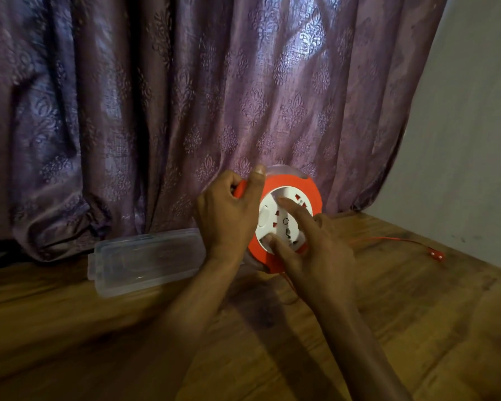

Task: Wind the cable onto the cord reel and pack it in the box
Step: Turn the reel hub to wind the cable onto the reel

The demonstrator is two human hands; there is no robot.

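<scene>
Head view, nearest first: both forearms reach forward over the wooden floor (359, 328). The right hand (315, 253) lies on the white socket face (284, 224) of the cord reel (298, 186), index finger straight across the face and thumb pressed near its lower edge; it is not closed round anything that can be seen. The left hand (229, 215) grips the orange handle at the reel's left rim, fingers curled round it and thumb up along the edge. The reel is held tilted, its face toward the person, just above the floor.

The red cable (394, 239) leaves the underside of the reel, loops below the right wrist and runs away to the right, ending in a red plug (437, 254) lying well apart on the floor. Winding is judged incomplete.

Hazards:
- A loop under the wrist may snag or kink as the face turns.
- The plug may whip or catch on the boards as slack comes in.
- Flat fingers may slip off the smooth face.

Beyond, the clear plastic box (145, 259) lies closed against the purple curtain (185, 96); it must be opened before packing.
</scene>
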